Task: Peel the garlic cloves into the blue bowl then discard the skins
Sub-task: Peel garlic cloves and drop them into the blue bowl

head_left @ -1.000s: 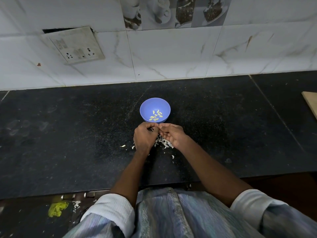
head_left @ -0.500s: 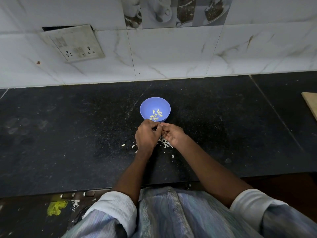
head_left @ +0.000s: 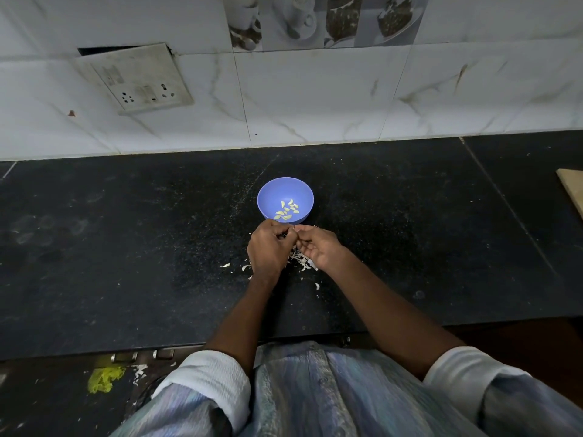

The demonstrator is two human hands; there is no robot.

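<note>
A small blue bowl (head_left: 271, 197) stands on the black counter with several pale peeled garlic cloves (head_left: 287, 209) in its bottom. Just in front of the bowl my left hand (head_left: 268, 247) and my right hand (head_left: 318, 247) meet fingertip to fingertip, both curled round a small garlic clove that is almost wholly hidden between them. White garlic skins (head_left: 299, 261) lie scattered on the counter under and beside my hands.
The black stone counter (head_left: 126, 247) runs to a tiled wall with a loose socket plate (head_left: 135, 78) at the back left. A wooden board edge (head_left: 572, 190) shows at the far right. A few skin flakes (head_left: 317, 287) lie nearer the front edge.
My hands have shifted slightly toward the bowl and stay pressed together on the clove. The bowl has not moved.
</note>
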